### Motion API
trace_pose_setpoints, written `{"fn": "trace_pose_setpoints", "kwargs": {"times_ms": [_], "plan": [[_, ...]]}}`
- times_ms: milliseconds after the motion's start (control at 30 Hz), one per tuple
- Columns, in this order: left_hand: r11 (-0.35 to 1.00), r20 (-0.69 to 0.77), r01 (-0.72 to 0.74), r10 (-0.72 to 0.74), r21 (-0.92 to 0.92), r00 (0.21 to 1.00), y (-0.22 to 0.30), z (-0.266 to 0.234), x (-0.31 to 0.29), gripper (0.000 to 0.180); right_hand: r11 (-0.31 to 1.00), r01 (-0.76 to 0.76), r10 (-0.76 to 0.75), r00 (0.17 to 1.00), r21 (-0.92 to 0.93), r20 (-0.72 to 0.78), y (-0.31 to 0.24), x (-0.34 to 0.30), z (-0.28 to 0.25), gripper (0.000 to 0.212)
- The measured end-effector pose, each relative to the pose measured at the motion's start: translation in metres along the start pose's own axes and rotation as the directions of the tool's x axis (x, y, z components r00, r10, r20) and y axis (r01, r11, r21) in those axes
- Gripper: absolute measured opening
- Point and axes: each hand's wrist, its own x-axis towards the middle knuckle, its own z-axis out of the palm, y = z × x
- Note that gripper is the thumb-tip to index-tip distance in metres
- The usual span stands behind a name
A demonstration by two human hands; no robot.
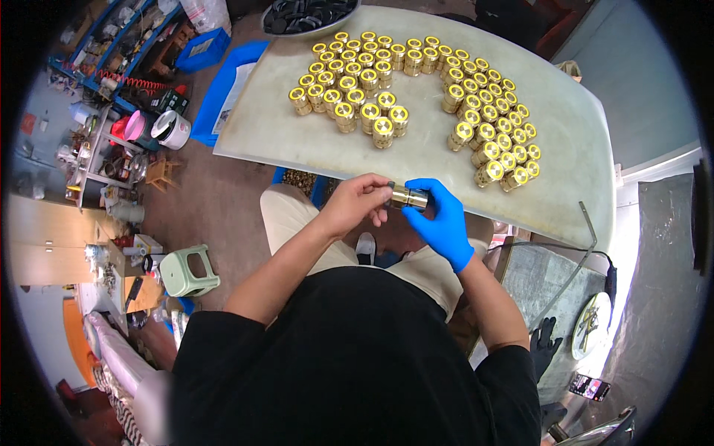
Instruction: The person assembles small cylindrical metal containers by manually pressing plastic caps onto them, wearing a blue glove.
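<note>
At the left, a blue tray [227,93] stands beside the worktop [286,140]; small brass-coloured parts [300,181] lie below the worktop's near edge. At the far edge rests a bowl [327,31] of dark discs. The left group of upright gold cylinders [383,134] stands nearby.

The bare left hand [357,202] pinches the left end of a gold cylinder [408,197] between thumb and fingers, at a dark piece [391,185]. The cylinder is held roughly level above the lap, near the worktop edge. The gloved right hand [445,221] pinches its other end, thumb opposing fingers.

The right group of upright gold cylinders [488,151] stands beyond.

Step in hand: apparently fitting or turning the end piece. Next move: probably requires a steady right grip and an aligned push or twist by the left fingers.
</note>
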Motion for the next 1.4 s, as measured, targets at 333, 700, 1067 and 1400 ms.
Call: {"fn": "trace_pose_setpoints", "kwargs": {"times_ms": [333, 700, 1067, 1400], "plan": [[0.779, 0.044, -0.422, 0.456, 0.464, 0.889, 0.003, 0.009, -0.017, 0.04, 0.921, -0.187, 0.175, 0.982, 0.342, 0.066, 0.01, -0.007, 0.002, 0.037], [0.503, 0.253, -0.506, 0.488, 0.7, 0.835, 0.032, 0.022, -0.026, 0.044, 0.188, -0.626, 0.453, 0.739, 0.757, 0.499, 0.037, -0.003, -0.003, 0.023], [0.932, -0.003, -0.224, 0.235, 0.284, 0.972, 0.013, 0.013, -0.023, 0.036, 0.892, -0.238, 0.228, 0.971, 0.384, 0.072, 0.004, -0.009, 0.003, 0.028], [0.362, 0.335, -0.64, 0.623, 0.678, 0.707, 0.029, 0.016, -0.032, 0.049, 0.466, -0.549, 0.396, 0.831, 0.694, 0.391, -0.002, -0.003, -0.001, 0.028]]}}
